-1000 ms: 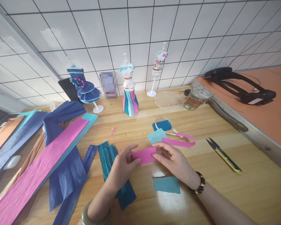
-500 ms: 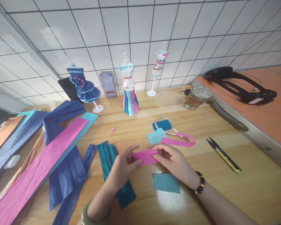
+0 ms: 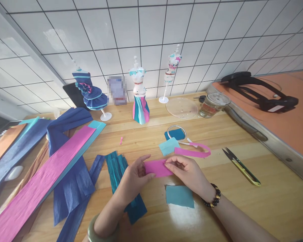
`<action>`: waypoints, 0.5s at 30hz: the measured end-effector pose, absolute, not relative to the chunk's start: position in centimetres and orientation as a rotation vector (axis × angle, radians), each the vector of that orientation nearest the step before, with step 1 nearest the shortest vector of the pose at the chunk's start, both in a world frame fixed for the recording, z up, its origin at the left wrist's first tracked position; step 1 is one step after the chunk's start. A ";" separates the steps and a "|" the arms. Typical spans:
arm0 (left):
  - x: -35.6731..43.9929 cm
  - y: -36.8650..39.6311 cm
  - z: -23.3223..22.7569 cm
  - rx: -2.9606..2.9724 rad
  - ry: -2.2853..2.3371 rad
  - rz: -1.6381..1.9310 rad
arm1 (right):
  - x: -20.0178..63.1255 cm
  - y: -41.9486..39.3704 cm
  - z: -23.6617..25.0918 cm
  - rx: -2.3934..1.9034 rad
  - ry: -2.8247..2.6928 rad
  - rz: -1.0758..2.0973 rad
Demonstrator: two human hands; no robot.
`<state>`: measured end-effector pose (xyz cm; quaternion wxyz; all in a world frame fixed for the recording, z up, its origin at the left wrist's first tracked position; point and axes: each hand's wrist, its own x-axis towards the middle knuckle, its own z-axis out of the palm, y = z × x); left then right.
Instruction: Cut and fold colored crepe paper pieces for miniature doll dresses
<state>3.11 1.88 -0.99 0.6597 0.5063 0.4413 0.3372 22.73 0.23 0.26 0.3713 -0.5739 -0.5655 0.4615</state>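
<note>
A small pink crepe paper rectangle (image 3: 158, 168) is stretched flat between my two hands above the table. My left hand (image 3: 136, 173) pinches its left end between thumb and fingers, index finger raised. At the other end, my right hand (image 3: 184, 169) pinches the paper along its upper right part. Just below lies a light teal paper piece (image 3: 179, 196). Beyond my hands rest a pale blue paper piece (image 3: 168, 146), a curled pink strip (image 3: 193, 153) and a dark teal piece (image 3: 175, 134) under a clear ring of tape (image 3: 176, 127). Pleated teal paper (image 3: 117, 171) lies partly beneath my left forearm.
Yellow-handled thread snips (image 3: 241, 166) lie at right. Three small dress forms (image 3: 91, 90) (image 3: 139, 90) (image 3: 171, 72) stand along the tiled wall. A glass jar (image 3: 213, 105) stands at the back right. Long blue and pink paper strips (image 3: 45, 171) cover the left side.
The pink paper has shifted slightly right and is held flatter. My right hand's fingers have moved a little along its edge.
</note>
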 end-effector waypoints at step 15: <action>3.4 2.0 -0.1 1.024 0.988 0.755 | 22.8 0.4 0.6 -1.374 -1.368 1.213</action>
